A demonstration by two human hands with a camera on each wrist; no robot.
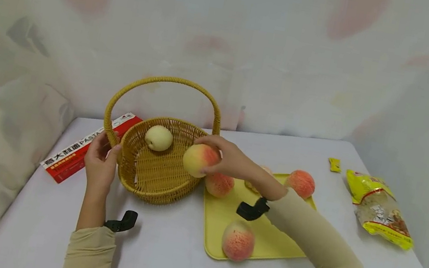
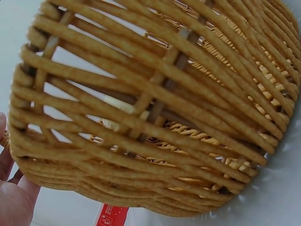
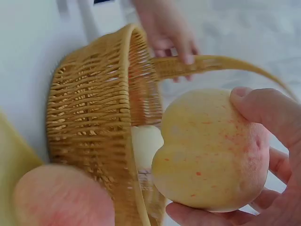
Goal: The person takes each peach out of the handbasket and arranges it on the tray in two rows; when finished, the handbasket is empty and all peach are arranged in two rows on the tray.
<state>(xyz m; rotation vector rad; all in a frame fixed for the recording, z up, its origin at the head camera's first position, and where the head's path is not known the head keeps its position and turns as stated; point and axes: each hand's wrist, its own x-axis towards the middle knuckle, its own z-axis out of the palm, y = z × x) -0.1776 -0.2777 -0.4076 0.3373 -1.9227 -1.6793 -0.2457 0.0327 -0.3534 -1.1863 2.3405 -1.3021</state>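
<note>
My left hand (image 1: 99,169) grips the foot of the arched handle (image 1: 172,79) on a brown wicker basket (image 1: 160,197); thumb and fingers lie around it in the right wrist view. A pale yellow, pear-like round fruit (image 1: 159,138) lies inside, toward the back left. Over the basket's right rim, my right hand (image 1: 235,161) holds a yellow-and-red peach (image 3: 211,150) between thumb and fingers. Just below that hand, another peach (image 1: 219,184) sits at the left edge of a yellow tray (image 1: 217,237). The left wrist view is mostly filled by the basket's woven side (image 2: 155,108).
On the tray are also a peach (image 1: 238,241) at the front, one (image 1: 300,183) at the back right, and something partly hidden behind my right wrist. A red pasta box (image 1: 66,165) lies left of the basket. To the right are a yellow snack bag (image 1: 378,208) and a small yellow packet (image 1: 334,165).
</note>
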